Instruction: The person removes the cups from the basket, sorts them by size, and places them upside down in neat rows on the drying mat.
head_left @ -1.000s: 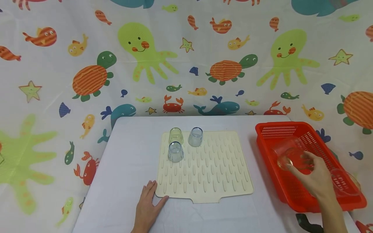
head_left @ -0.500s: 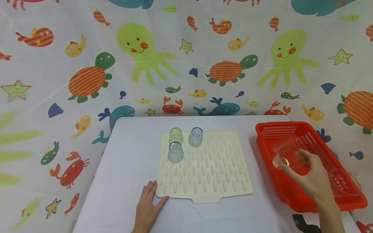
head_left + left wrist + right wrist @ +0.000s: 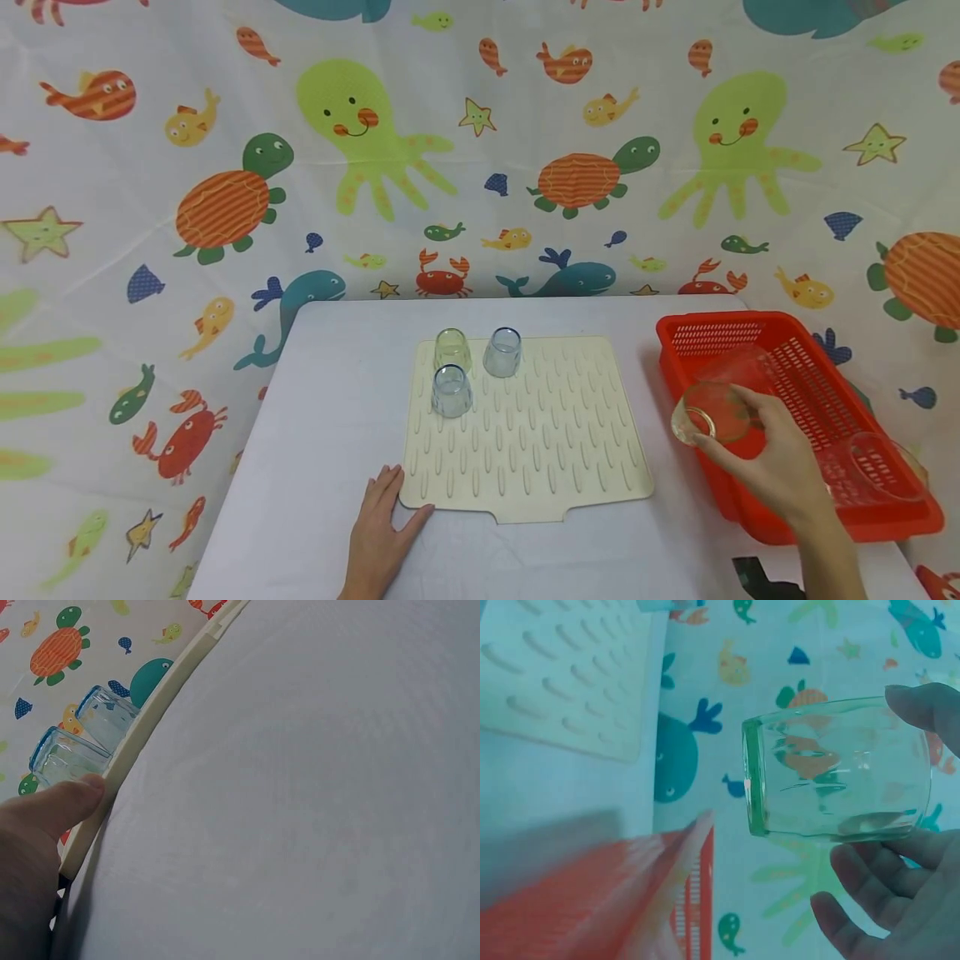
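Observation:
My right hand [image 3: 780, 462] holds a clear drinking glass [image 3: 701, 412] between thumb and fingers, above the left rim of a red plastic basket [image 3: 802, 533]. In the right wrist view the glass [image 3: 840, 772] lies sideways, its thick base away from the palm. My left hand [image 3: 375, 537] rests on the table with its fingertips and thumb against the front left corner of a cream draining mat [image 3: 555, 442]. Upside down on the mat's back left stand a yellowish glass [image 3: 452, 350], a bluish glass [image 3: 503, 353] and another bluish glass [image 3: 452, 392].
More clear glasses lie in the basket, one glass [image 3: 888, 471] at its front right and one glass [image 3: 742, 367] towards the back. A white cloth [image 3: 337, 400] covers the table. Behind it hangs a curtain [image 3: 480, 167] printed with sea animals.
My right hand has carried the glass leftward, from inside the basket to over its left rim. The left hand stays at the mat's corner.

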`<control>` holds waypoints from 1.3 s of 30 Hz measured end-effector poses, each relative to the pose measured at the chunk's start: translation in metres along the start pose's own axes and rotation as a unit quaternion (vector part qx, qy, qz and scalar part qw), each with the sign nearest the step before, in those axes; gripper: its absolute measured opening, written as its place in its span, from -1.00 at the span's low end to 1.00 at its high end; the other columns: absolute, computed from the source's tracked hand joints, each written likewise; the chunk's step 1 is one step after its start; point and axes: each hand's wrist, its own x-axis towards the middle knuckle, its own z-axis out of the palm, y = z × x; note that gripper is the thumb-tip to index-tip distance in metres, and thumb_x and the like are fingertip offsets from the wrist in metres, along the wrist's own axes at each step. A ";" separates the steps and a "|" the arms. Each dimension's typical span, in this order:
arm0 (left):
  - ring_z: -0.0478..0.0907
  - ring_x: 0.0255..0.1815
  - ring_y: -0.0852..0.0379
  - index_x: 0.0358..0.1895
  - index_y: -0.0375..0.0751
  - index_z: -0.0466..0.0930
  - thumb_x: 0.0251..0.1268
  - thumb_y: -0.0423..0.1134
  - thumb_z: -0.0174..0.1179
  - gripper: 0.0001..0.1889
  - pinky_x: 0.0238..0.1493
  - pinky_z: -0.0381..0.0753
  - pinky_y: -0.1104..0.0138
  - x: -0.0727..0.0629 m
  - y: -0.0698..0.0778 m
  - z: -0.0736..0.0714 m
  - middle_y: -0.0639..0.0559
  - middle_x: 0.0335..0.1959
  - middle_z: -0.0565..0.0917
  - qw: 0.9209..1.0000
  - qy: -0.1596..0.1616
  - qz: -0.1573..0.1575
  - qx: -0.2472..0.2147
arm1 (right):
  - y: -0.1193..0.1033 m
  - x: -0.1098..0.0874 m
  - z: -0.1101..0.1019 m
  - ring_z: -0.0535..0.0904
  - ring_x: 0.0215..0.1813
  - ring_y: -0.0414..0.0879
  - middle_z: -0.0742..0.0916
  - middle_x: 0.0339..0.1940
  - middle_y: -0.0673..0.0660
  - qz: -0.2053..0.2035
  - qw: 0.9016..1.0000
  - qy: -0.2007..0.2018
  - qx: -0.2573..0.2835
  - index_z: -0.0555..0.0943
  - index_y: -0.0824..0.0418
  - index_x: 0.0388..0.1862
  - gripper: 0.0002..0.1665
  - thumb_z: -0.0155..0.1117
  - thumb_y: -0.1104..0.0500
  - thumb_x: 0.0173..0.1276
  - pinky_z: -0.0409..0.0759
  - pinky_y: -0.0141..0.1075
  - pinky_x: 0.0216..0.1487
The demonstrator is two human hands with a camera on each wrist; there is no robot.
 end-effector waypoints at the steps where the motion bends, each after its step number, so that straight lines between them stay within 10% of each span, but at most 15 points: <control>1: 0.35 0.50 -0.13 0.32 -0.33 0.49 -0.03 0.12 0.53 -0.13 0.68 -0.06 0.40 0.000 0.000 0.000 -0.13 0.35 0.54 1.000 -0.001 -0.001 0.000 | -0.002 0.000 0.001 0.43 0.10 0.24 0.53 0.19 0.36 -0.005 1.000 -0.001 0.000 0.34 0.31 0.43 0.07 0.62 -0.09 0.05 0.41 -0.60 -0.32; 7: 0.34 0.51 -0.12 0.33 -0.33 0.48 -0.02 0.11 0.53 -0.13 0.64 0.10 0.19 0.001 0.002 -0.001 -0.13 0.36 0.53 1.000 -0.007 -0.008 0.000 | -0.016 -0.003 0.011 0.47 0.08 0.15 0.56 0.18 0.31 -0.044 0.999 -0.002 0.013 0.37 0.28 0.41 0.05 0.66 -0.03 0.00 0.66 -0.45 -0.20; 12: 0.33 0.51 -0.14 0.33 -0.34 0.48 -0.01 0.12 0.52 -0.12 0.60 0.18 0.09 0.001 0.002 -0.002 -0.14 0.37 0.52 1.000 -0.014 -0.012 0.000 | -0.027 -0.004 0.019 0.46 0.12 0.18 0.54 0.22 0.30 -0.050 0.998 -0.021 0.030 0.36 0.27 0.41 0.05 0.65 -0.07 0.01 0.74 0.24 -0.08; 19: 0.31 0.52 -0.15 0.34 -0.34 0.47 0.01 0.12 0.52 -0.13 0.59 0.19 0.06 0.002 0.004 -0.006 -0.15 0.39 0.51 0.999 -0.026 -0.022 -0.001 | -0.036 -0.004 0.036 0.49 0.08 -0.01 0.60 0.19 0.18 -0.082 0.996 -0.028 0.036 0.43 0.21 0.35 0.02 0.70 -0.02 -0.07 0.51 -0.59 -0.05; 39: 0.23 0.57 -0.17 0.40 -0.33 0.40 0.12 0.14 0.44 -0.13 0.62 0.17 -0.03 0.008 0.010 -0.015 -0.14 0.46 0.43 0.994 -0.091 -0.057 -0.005 | -0.054 -0.013 0.066 0.53 0.01 -0.22 0.66 0.11 -0.01 -0.154 0.985 -0.063 0.040 0.51 0.11 0.26 -0.01 0.75 -0.04 -0.20 0.76 -0.15 0.00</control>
